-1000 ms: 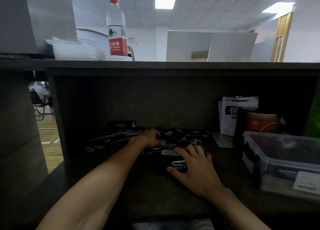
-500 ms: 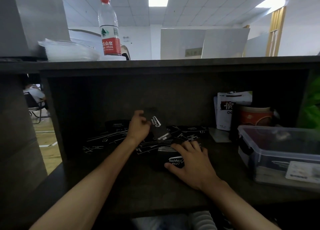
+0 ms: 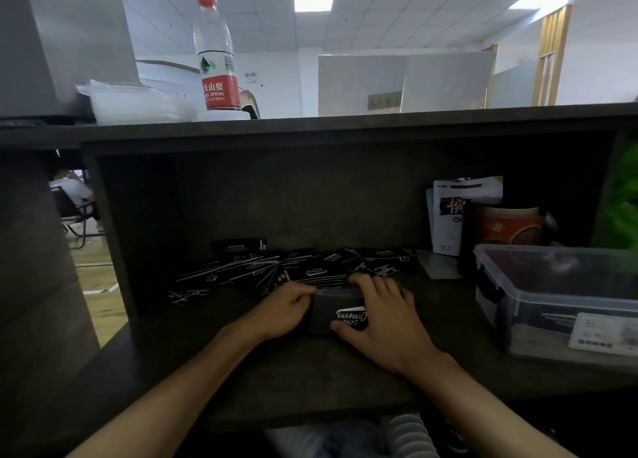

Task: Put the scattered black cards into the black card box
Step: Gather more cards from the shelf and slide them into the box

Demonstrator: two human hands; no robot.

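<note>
Sitting on the dark desk (image 3: 310, 381) right in front of the person, the black card box (image 3: 336, 314) with white script lettering is held between both hands. The right hand (image 3: 386, 319) lies over its right side, fingers curved across the far edge and thumb pressed against the near face. The left hand (image 3: 286, 307) curls against the box's left edge at about nine o'clock; whether it pinches a card there I cannot tell. Scattered black cards (image 3: 293, 267) fan out just beyond, from ten to one o'clock. A clear plastic container (image 3: 566, 305) stands at three o'clock, a white pouch (image 3: 448, 222) behind it. A water bottle (image 3: 215, 53) stands on the upper shelf at eleven o'clock.
</note>
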